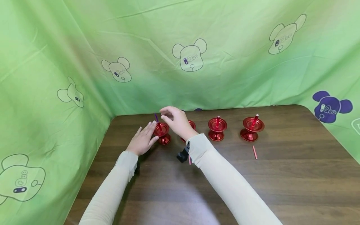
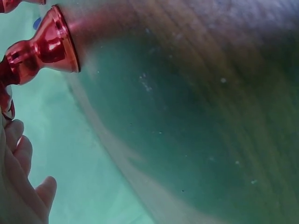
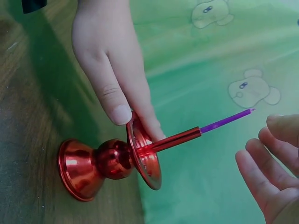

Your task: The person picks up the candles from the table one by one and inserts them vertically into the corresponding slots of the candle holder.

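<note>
A purple candle (image 3: 226,121) stands in the tube of the leftmost red metal candle holder (image 1: 164,139). My left hand (image 1: 142,139) rests at this holder's dish with its fingers fairly straight; in the right wrist view its thumb (image 3: 121,113) lies at the dish rim. My right hand (image 1: 178,123) is just right of the candle, fingers apart and loosely bent, holding nothing. A gap shows between those fingers (image 3: 254,168) and the candle tip. In the left wrist view, the holder's shiny base (image 2: 58,44) appears above my left hand (image 2: 23,172).
A second red holder (image 1: 192,124) is partly hidden behind my right hand. Two more holders (image 1: 216,135) (image 1: 249,135) stand rightward, each with an upright tube. Pink candles (image 1: 254,152) (image 1: 189,160) lie on the wooden table (image 1: 281,184). Green printed cloth (image 1: 157,84) hangs behind and beside it.
</note>
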`<state>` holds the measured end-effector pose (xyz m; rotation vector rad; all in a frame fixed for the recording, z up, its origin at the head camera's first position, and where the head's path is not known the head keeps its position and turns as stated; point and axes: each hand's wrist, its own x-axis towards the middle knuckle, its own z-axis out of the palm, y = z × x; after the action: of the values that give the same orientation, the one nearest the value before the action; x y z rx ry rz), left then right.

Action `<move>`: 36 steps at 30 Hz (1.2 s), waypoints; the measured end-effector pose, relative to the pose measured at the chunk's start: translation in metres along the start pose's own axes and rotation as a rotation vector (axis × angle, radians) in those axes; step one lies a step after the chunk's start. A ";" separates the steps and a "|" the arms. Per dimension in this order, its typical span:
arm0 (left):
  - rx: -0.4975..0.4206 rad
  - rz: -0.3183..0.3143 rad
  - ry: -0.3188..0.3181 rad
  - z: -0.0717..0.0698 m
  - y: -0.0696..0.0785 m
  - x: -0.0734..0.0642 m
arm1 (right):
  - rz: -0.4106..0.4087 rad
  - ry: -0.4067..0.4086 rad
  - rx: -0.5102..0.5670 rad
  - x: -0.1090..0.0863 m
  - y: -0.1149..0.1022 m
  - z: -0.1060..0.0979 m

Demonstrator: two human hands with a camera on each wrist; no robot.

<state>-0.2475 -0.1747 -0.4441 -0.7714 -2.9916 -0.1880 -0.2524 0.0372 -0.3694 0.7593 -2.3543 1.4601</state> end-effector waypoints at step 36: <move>0.047 0.169 0.624 -0.012 0.027 -0.016 | 0.109 0.350 0.008 -0.083 -0.001 -0.028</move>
<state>-0.2199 -0.1601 -0.4308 -0.7776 -2.3276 -0.2867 -0.1847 0.0855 -0.3957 0.3449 -2.1497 1.5049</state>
